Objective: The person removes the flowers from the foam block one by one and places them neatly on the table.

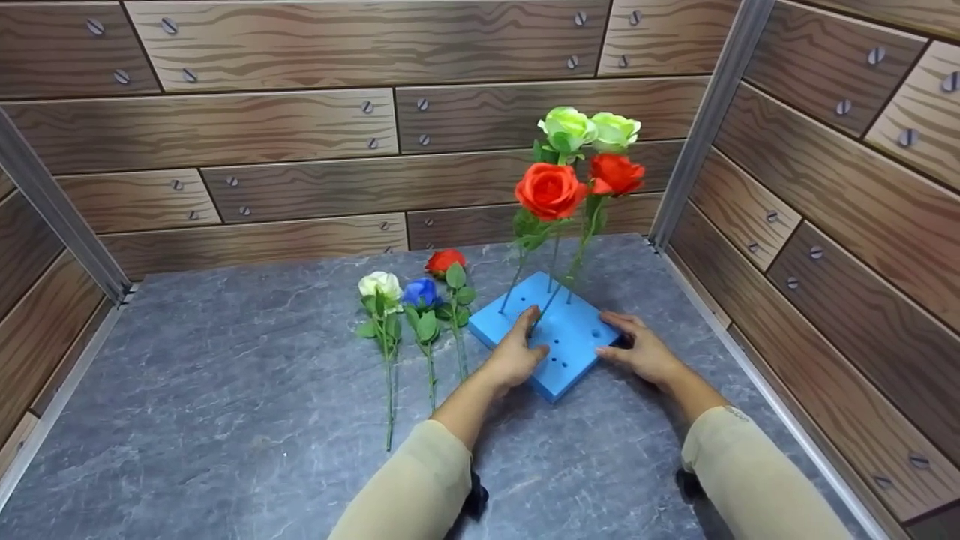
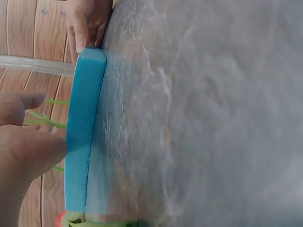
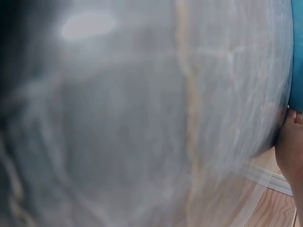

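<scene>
Right wrist: blue block cut off.

block: blue | upright roses: red, green | table: grey (white-veined) | walls: woodgrain brown

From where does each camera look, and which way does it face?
Head: on the head, facing forward, down toward the blue block; left hand, right hand and sleeves show.
Left wrist: on that wrist, facing the block's side; both hands show.
Right wrist: on that wrist, facing the tabletop; right hand at edge.
Both wrist views share the block.
</scene>
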### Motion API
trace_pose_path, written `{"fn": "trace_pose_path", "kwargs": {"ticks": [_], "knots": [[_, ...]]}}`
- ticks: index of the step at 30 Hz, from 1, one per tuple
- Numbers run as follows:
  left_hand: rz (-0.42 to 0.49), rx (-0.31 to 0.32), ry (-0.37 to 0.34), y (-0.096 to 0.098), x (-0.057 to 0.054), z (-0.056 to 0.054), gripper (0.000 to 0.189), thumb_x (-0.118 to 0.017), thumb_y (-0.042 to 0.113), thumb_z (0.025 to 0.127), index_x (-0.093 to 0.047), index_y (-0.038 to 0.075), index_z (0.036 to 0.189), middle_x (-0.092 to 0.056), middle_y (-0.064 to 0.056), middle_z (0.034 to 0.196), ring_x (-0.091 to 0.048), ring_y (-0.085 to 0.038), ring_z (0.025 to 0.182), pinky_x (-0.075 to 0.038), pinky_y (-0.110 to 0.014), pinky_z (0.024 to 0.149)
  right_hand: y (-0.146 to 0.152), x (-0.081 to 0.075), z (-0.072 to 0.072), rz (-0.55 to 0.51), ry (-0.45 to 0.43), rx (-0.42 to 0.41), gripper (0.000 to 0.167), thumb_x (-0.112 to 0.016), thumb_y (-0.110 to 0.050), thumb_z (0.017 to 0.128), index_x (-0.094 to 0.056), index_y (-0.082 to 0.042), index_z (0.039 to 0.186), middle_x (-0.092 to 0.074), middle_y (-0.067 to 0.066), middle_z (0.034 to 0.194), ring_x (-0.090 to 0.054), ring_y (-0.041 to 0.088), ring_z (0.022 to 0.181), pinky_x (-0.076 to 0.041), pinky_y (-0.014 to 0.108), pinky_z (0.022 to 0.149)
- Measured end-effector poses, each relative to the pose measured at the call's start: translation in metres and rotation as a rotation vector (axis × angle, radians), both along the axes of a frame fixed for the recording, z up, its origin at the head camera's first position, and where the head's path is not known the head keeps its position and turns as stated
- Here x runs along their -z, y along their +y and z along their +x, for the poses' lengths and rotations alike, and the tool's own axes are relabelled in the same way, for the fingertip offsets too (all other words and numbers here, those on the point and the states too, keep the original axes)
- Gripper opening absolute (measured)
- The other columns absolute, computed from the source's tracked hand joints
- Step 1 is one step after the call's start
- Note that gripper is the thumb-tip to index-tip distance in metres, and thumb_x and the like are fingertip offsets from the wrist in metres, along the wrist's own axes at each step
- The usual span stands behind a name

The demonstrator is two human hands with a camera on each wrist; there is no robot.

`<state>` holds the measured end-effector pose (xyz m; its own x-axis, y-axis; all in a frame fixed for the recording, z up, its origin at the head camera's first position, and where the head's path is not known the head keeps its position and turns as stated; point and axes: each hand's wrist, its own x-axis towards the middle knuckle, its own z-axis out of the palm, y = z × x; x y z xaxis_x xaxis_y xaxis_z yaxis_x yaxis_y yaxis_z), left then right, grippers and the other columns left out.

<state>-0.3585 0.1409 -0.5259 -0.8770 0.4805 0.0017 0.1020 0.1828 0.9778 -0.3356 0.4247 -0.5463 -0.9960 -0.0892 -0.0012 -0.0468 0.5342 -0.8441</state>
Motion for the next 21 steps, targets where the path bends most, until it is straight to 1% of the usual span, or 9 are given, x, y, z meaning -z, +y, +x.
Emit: {"fn": "trace_pose_path", "kwargs": {"ticks": [3, 7, 13, 15, 17, 19, 21], "knots": [[-0.016, 0.019, 0.01, 0.0016, 0.0001, 0.0014, 0.072, -0.058, 0.006, 0.11, -0.023, 0.009, 0.173, -0.03, -0.016, 0.179, -0.024, -0.038, 0.168, -0.024, -0.053, 0.139, -0.0004, -0.001, 0.0007, 0.003, -0.012, 0.006, 0.079, -0.08, -0.023, 0.101, -0.04, -0.005, 0.166, -0.03, 0.026, 0.171, -0.016, 0.051, 0.166, -0.012, 0.067, 0.137], [-0.015, 0.015, 0.032, 0.003, 0.001, 0.0013, 0.07, -0.058, 0.005, 0.11, -0.027, 0.011, 0.172, -0.035, -0.018, 0.175, -0.029, -0.039, 0.166, -0.027, -0.054, 0.137, -0.0012, -0.0027, 0.0014, -0.003, -0.03, 0.017, 0.081, -0.081, -0.025, 0.1, -0.04, -0.005, 0.167, -0.028, 0.025, 0.172, -0.013, 0.05, 0.167, -0.012, 0.066, 0.137], [-0.002, 0.02, 0.046, 0.002, 0.0011, 0.0002, 0.066, -0.058, 0.006, 0.11, -0.036, 0.021, 0.17, -0.039, -0.018, 0.17, -0.035, -0.039, 0.162, -0.036, -0.056, 0.132, -0.0009, -0.0018, -0.0004, -0.035, -0.003, 0.005, 0.077, -0.08, -0.017, 0.1, -0.041, 0.0, 0.165, -0.03, 0.026, 0.17, -0.016, 0.048, 0.167, -0.015, 0.062, 0.138], [0.002, 0.009, 0.043, 0.0023, 0.0005, -0.0001, 0.063, -0.059, 0.008, 0.11, -0.04, 0.023, 0.168, -0.04, -0.019, 0.169, -0.036, -0.038, 0.162, -0.037, -0.055, 0.131, -0.0008, -0.001, -0.0015, -0.031, 0.005, -0.002, 0.076, -0.079, -0.015, 0.101, -0.041, 0.001, 0.165, -0.03, 0.026, 0.17, -0.017, 0.048, 0.166, -0.016, 0.062, 0.138], [0.008, -0.01, 0.036, 0.0028, -0.0006, -0.0002, 0.058, -0.059, 0.009, 0.111, -0.044, 0.022, 0.166, -0.043, -0.019, 0.167, -0.038, -0.038, 0.16, -0.039, -0.054, 0.131, -0.0005, -0.0004, -0.0019, -0.029, 0.006, -0.005, 0.076, -0.079, -0.015, 0.101, -0.041, 0.001, 0.165, -0.03, 0.026, 0.17, -0.017, 0.048, 0.166, -0.017, 0.063, 0.137], [0.0, -0.046, 0.066, 0.0044, -0.0024, 0.0005, 0.051, -0.058, 0.008, 0.111, -0.05, 0.018, 0.161, -0.05, -0.02, 0.163, -0.045, -0.038, 0.156, -0.044, -0.051, 0.128, 0.0003, 0.0008, -0.0021, -0.028, 0.007, -0.007, 0.076, -0.079, -0.015, 0.101, -0.041, 0.001, 0.165, -0.031, 0.026, 0.169, -0.018, 0.049, 0.166, -0.017, 0.063, 0.137], [-0.03, -0.098, 0.124, 0.006, -0.0058, 0.0019, 0.044, -0.057, 0.006, 0.111, -0.057, 0.013, 0.155, -0.059, -0.02, 0.155, -0.054, -0.037, 0.15, -0.049, -0.048, 0.123, 0.0011, 0.0014, -0.0014, -0.03, 0.001, -0.01, 0.077, -0.079, -0.016, 0.101, -0.04, 0.0, 0.165, -0.031, 0.025, 0.17, -0.017, 0.048, 0.166, -0.016, 0.063, 0.138]]}}
